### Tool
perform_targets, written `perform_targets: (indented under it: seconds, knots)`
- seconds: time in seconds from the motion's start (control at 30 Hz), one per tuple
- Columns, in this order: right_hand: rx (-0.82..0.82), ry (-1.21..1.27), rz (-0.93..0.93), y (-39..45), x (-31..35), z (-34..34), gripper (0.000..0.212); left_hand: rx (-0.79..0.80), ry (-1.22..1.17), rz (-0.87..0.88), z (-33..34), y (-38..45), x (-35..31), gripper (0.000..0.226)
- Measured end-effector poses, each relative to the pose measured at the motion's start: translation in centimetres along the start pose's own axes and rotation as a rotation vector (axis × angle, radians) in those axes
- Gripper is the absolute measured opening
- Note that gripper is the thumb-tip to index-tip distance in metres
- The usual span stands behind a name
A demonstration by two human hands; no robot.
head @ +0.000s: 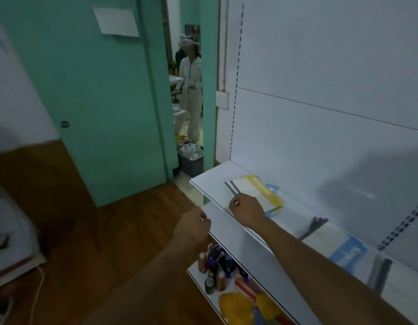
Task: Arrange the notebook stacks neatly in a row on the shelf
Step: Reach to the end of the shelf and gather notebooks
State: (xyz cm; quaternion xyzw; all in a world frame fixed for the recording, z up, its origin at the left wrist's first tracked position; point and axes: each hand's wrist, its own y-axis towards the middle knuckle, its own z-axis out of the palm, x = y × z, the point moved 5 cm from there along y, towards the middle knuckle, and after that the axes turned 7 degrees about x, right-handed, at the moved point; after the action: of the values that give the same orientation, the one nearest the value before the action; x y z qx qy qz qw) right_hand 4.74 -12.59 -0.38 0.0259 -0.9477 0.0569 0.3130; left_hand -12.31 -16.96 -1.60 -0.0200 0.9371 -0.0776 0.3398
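Note:
A white shelf (217, 181) carries notebook stacks lying flat in a line. The leftmost notebook stack (257, 190) has a yellow band on its cover. To its right lies a second notebook stack (339, 245) with a blue band, and a third stack (395, 287) shows partly at the frame's right edge. My right hand (246, 208) hovers as a fist over the near corner of the yellow stack, with nothing visibly held. My left hand (194, 227) is also curled into a fist, empty, just in front of the shelf's front edge.
A lower shelf (194, 273) holds small bottles and yellow packets. A teal door (105, 102) stands open to the left over a wooden floor (123, 231). A person (191, 90) stands in the doorway beyond, next to a crate of bottles (191, 158).

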Motion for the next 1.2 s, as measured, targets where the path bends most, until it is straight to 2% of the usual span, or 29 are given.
perform_targets:
  seconds: [0.2, 0.33, 0.47, 0.53, 0.6, 0.73, 0.93, 1.07, 1.2]
  knots:
    - [0.033, -0.022, 0.011, 7.3, 1.0, 1.6, 0.024, 0.009, -0.036, -0.059, -1.1, 6.5, 1.8, 0.019]
    - [0.038, -0.024, 0.033, 13.1, -0.1, 1.9, 0.024, 0.054, 0.03, -0.096, -1.5, 12.1, 2.1, 0.016]
    - [0.019, -0.011, 0.151, 18.4, -3.7, 1.1, 0.028, 0.149, -0.097, -0.113, -0.6, 17.9, 1.0, 0.019]
    - [0.02, -0.037, 0.256, 19.9, -6.3, 0.5, 0.043, 0.239, -0.177, -0.134, 0.4, 20.0, 0.1, 0.02]
    - [0.012, -0.099, 0.363, 20.6, -8.9, -0.2, 0.058, 0.321, -0.2, -0.131, 1.7, 22.0, -0.8, 0.018]
    - [-0.046, -0.15, 0.547, 20.5, -13.0, -1.5, 0.041, 0.485, -0.268, -0.207, 5.1, 24.8, -2.3, 0.02]
    - [-0.019, -0.244, 0.672, 19.4, -15.0, -0.5, 0.051, 0.771, -0.285, -0.198, 8.8, 26.2, -3.1, 0.023]
    - [-0.047, -0.281, 0.753, 18.4, -13.9, 0.5, 0.055, 0.828, -0.339, -0.121, 9.4, 27.0, -2.7, 0.013]
    - [-0.106, -0.094, 0.799, 17.1, -12.7, 2.1, 0.057, 0.762, -0.329, 0.029, 8.4, 28.1, -2.5, 0.036]
